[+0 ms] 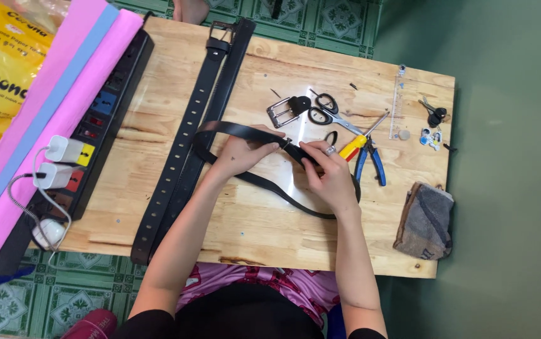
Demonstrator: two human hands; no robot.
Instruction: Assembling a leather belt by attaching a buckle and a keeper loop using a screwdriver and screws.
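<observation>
A black leather belt (221,129) lies looped on the wooden table (245,220). My left hand (242,152) presses on the belt near the middle of the loop, fingers pinching it. Just to the right, my right hand (328,172), a ring on one finger, grips the belt's end. A loose silver buckle with a black tab (286,110) sits just beyond my hands. Black-handled scissors (328,113) lie beside the buckle.
Two long black belts (185,144) stretch along the table's left half. A black power strip (104,119) with white chargers lies at the left edge beside pink and blue paper rolls (50,107). Blue-handled pliers (371,160), a clear ruler (397,100), keys (434,114) and a folded cloth (426,221) sit right.
</observation>
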